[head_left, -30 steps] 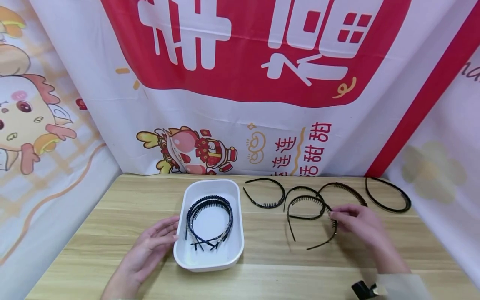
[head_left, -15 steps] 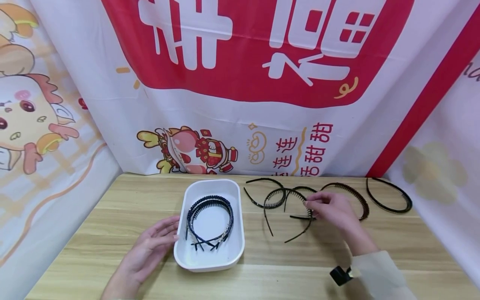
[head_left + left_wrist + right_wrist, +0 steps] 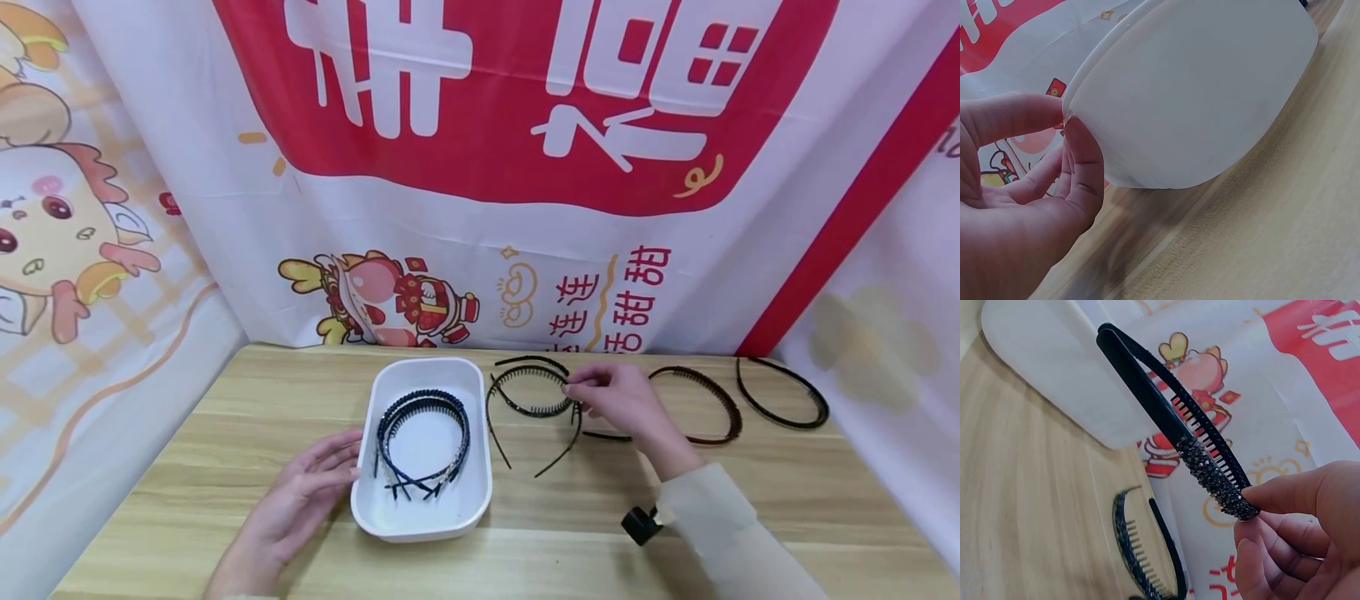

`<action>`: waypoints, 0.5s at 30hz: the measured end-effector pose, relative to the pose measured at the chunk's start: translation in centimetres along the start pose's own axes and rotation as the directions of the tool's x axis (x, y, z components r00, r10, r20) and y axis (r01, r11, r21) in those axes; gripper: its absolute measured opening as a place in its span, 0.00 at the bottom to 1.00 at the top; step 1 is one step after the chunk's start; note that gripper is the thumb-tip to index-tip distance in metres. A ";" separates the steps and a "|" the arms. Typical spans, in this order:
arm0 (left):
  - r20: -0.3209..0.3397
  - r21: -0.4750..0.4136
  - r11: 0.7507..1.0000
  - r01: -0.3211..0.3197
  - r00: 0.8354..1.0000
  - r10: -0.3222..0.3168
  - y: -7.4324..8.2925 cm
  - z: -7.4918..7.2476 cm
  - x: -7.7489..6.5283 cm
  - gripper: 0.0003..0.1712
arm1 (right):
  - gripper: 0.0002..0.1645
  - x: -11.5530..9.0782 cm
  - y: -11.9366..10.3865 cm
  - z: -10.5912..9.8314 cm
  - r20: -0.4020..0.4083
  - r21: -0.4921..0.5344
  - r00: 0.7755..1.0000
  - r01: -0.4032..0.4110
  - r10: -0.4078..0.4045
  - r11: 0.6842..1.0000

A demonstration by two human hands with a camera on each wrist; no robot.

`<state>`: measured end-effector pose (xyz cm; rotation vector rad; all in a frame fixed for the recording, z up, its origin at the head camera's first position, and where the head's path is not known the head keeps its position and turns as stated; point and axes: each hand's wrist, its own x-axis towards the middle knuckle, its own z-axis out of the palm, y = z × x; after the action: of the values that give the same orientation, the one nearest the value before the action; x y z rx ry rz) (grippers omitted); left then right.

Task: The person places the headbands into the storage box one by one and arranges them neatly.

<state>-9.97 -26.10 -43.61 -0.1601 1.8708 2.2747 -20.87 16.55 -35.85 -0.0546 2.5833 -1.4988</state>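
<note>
My right hand (image 3: 617,400) pinches a black headband (image 3: 1211,478) between thumb and fingers. The headband has comb teeth inside and a section crusted with dark glittery stones. In the head view it is held up with its two ends toward me, overlapping another headband (image 3: 534,360) behind it. My left hand (image 3: 303,493) rests its thumb and fingertips at the left side of a white plastic tub (image 3: 480,492). The left wrist view shows these fingertips right at the rim. Inside the tub lie dark headbands (image 3: 382,435), stacked with their ends crossing.
Right of my right hand lie a brown toothed headband (image 3: 733,408) and a thin black one (image 3: 823,407). Another headband (image 3: 609,437) is mostly hidden beneath the hand. A printed cloth (image 3: 450,192) hangs at the wooden table's (image 3: 555,558) back edge.
My right hand has carried the held headband leftward toward the tub, past the headband lying under it and over the leftmost one. The left hand and the tub have stayed in place.
</note>
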 end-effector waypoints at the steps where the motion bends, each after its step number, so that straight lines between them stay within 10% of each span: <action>1: -0.001 -0.002 1.000 0.001 1.000 -0.001 0.0 0.0 0.0 0.34 | 0.17 0.1 -0.2 0.2 0.005 0.004 1.000 -0.002 0.002 1.000; 15: 0.011 -0.022 1.000 0.012 1.000 -0.011 0.1 0.1 0.0 0.35 | 0.14 0.9 -1.5 2.3 0.038 0.012 0.999 0.009 -0.010 1.000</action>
<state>-9.98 -26.07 -43.45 -0.1614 1.8358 2.2845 -21.49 13.70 -35.76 -0.0932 2.5483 -1.5011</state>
